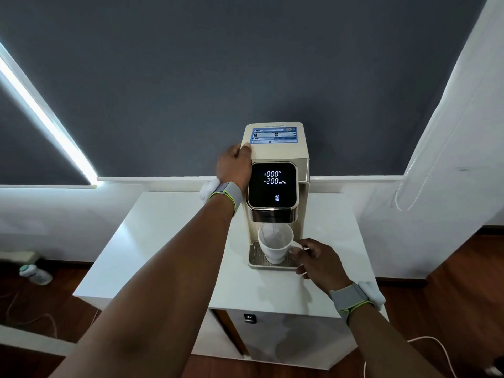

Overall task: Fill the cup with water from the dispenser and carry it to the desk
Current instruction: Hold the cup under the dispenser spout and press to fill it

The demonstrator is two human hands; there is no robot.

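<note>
White cup (275,245) under the dispenser (275,170) taking water — right hand (321,264) grip pinching its handle.

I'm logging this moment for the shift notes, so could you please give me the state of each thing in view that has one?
water dispenser: display lit, water streaming from the spout
white mug: upright on the drip tray, filling
left hand: resting on the dispenser's top left edge
right hand: gripping the mug's handle
bottle: lying on the floor
</note>
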